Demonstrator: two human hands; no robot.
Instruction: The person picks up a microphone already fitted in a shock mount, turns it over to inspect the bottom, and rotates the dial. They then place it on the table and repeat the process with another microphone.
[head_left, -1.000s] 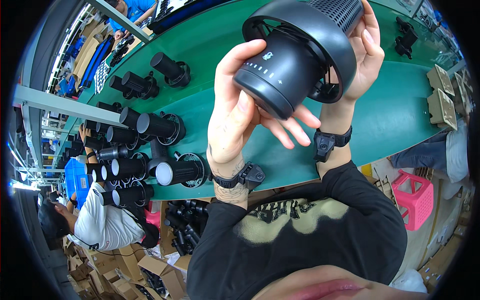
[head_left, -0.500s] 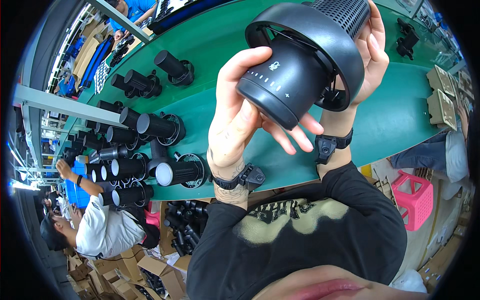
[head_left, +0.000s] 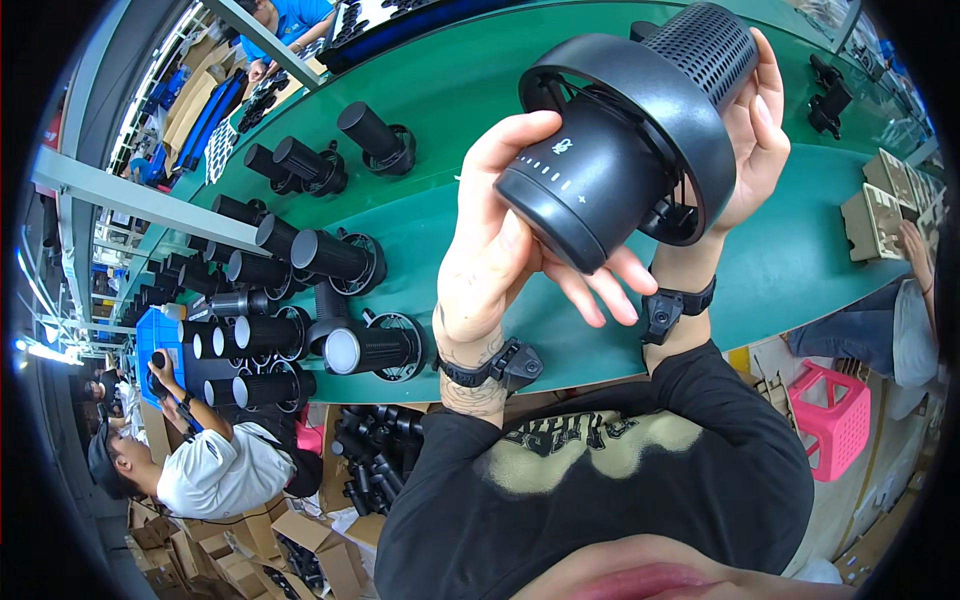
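Note:
A black desktop microphone (head_left: 590, 175) with a perforated grille and a wide shock-mount ring is held up in front of me, tilted, grille toward the far right. My left hand (head_left: 485, 245) grips its smooth base end, thumb on top and fingers curled beneath. Around the grille end wraps my right hand (head_left: 757, 155), its palm partly hidden behind the ring. A small mute symbol, a row of light marks and a plus sign face me on the base. Both wrists wear black straps with small devices.
Several black microphones (head_left: 325, 255) stand or lie on the green bench (head_left: 780, 235) to my left. Beige trays (head_left: 875, 220) sit at the right edge near another person's hand. A pink stool (head_left: 830, 420) and open cartons (head_left: 310, 530) are below. A co-worker (head_left: 215, 470) works at left.
The microphone and both hands sit slightly lower and further right in view, and the bench has shifted likewise. At left, the co-worker's hand now holds up a dark cylindrical object.

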